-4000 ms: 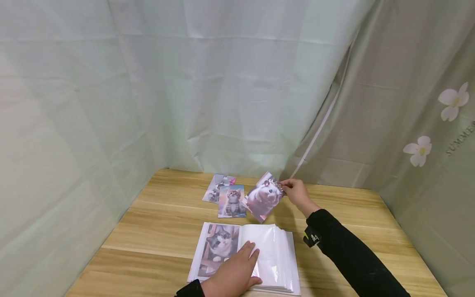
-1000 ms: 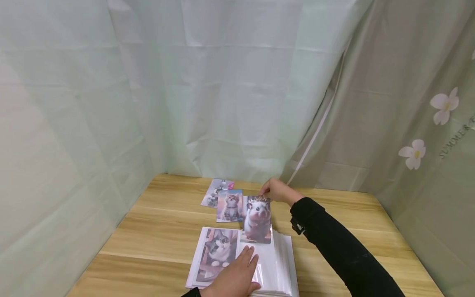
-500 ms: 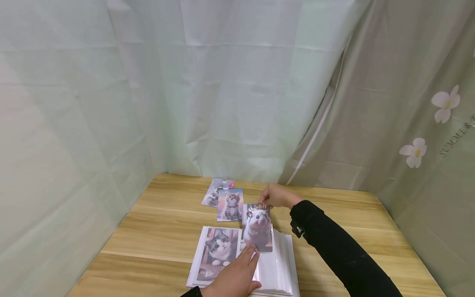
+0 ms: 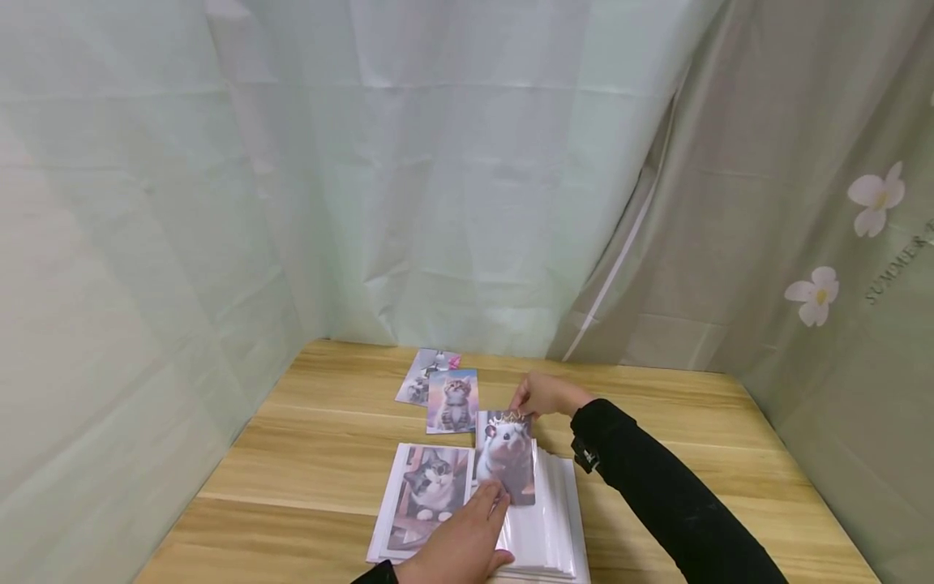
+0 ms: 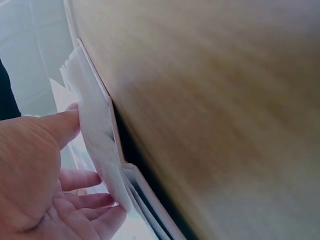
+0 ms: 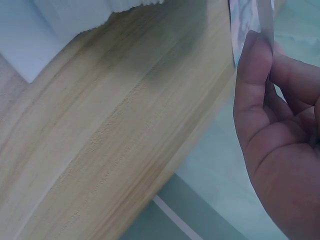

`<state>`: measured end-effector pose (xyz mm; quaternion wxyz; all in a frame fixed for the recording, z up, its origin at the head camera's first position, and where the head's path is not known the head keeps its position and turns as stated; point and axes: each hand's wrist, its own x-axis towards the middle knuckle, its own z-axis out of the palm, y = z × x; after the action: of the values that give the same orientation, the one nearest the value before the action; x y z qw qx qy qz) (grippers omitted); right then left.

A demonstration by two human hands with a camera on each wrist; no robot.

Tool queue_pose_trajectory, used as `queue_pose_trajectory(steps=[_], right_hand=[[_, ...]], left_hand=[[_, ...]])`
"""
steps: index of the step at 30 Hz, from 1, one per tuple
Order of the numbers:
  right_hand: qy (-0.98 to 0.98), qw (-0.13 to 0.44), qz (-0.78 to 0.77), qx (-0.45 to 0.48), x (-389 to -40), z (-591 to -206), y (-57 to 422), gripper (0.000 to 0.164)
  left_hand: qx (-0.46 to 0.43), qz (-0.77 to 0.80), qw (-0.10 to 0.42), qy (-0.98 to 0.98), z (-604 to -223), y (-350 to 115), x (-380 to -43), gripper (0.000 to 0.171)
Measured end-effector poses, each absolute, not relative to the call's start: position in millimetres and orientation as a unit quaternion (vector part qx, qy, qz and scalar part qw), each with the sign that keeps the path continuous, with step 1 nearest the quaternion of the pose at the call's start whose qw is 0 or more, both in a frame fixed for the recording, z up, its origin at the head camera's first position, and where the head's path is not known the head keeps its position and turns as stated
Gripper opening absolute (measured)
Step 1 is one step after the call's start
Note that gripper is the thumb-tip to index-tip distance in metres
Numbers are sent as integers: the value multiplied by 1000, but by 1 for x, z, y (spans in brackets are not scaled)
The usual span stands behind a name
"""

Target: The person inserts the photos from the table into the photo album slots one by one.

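Observation:
An open photo album [image 4: 525, 539] lies at the front of the table, a cat photo [image 4: 430, 491] in its left page. My left hand [image 4: 467, 535] rests on the album near its middle, fingers extended; in the left wrist view its fingertips touch the clear pages [image 5: 95, 130]. A photo of a crowned hamster [image 4: 503, 454] overlaps the upper part of the right page, its lower part in the clear pocket. At the photo's top edge my right hand [image 4: 543, 395] pinches it between thumb and fingers, which the right wrist view [image 6: 280, 110] shows close up.
Behind the album lie a kitten photo [image 4: 452, 403] and, partly under it, another photo [image 4: 416, 385] with a pink detail. The wooden table [image 4: 292, 454] ends against pale curtains [image 4: 467, 203] at the back and sides.
The right hand has brought the hamster photo from beside the kitten photo to the album, then moved it down the right page toward the left hand. The left hand has stayed on the album.

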<state>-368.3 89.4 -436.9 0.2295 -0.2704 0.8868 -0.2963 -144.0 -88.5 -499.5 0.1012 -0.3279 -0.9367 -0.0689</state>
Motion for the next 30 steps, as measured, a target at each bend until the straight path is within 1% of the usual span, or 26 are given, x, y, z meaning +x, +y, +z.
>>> queue_pose_trajectory(steps=[7,13,19,22,26,30], right_hand=[[886,243,-303,-254,-363,-439,90,16],[881,260,-317,-236,-358,-443,90,16],[878,271,-316,-234,-356,-449,92,16],[879,249,-305,-269,-355,-453,93,15],[876,183,-288,-342,-354,-459,90,12],[871,129,-280,-382,-353,-463,84,13]], left_hand=[[-317,-78,75,-942,-500,-89,-144,72],[-315,-77,69,-944,-499,-90,-144,72],[-308,-81,41,-947,-496,-91,-145,72],[-311,-78,44,-946,-496,-92,-144,71],[-316,-77,43,-945,-495,-93,-143,73],[-323,-84,26,-942,-494,-94,-144,79]])
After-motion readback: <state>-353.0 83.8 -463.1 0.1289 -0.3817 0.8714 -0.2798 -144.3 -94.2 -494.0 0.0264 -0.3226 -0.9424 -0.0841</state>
